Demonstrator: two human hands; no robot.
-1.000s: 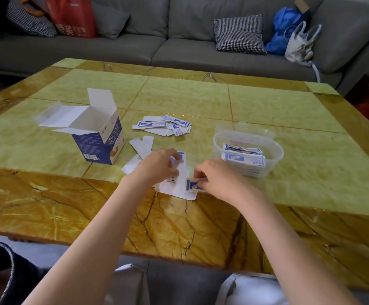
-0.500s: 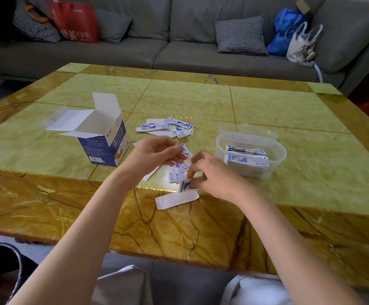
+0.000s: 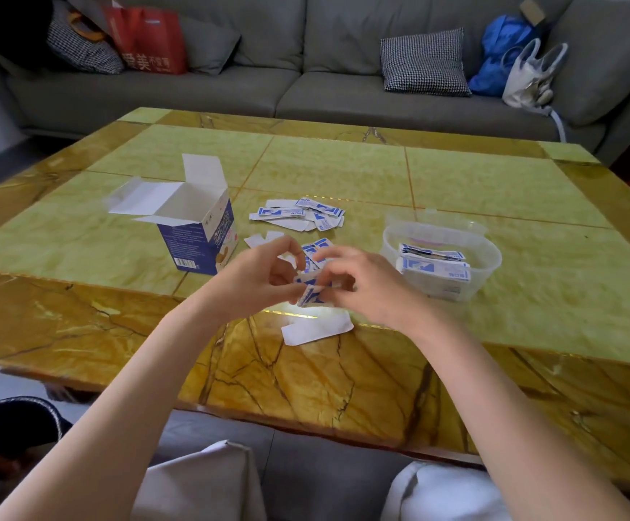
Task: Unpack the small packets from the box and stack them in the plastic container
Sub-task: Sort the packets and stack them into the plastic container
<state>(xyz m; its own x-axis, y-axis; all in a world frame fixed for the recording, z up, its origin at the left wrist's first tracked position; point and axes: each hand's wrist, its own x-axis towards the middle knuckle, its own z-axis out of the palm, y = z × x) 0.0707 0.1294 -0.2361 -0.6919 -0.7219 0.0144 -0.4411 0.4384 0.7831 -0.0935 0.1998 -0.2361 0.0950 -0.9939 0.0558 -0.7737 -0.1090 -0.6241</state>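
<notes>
The open blue-and-white box (image 3: 197,235) stands upright on the table's left part, flaps spread. A loose pile of small blue-and-white packets (image 3: 298,216) lies behind my hands. My left hand (image 3: 257,280) and my right hand (image 3: 358,283) are raised just above the table, close together, and both pinch a small bunch of packets (image 3: 311,291) between them. One white packet (image 3: 317,330) lies flat below my hands. The clear plastic container (image 3: 488,263) sits to the right with a stack of packets (image 3: 433,267) inside.
The table (image 3: 456,189) is green and yellow marble with a wide front border. A grey sofa (image 3: 306,92) runs behind it with checked cushions, a red bag (image 3: 148,39) and a blue bag (image 3: 501,47). A white paper scrap (image 3: 259,238) lies beside the box.
Both hands have lifted off the table with several packets gathered between them. One white packet stayed behind on the table. The view moved slightly closer.
</notes>
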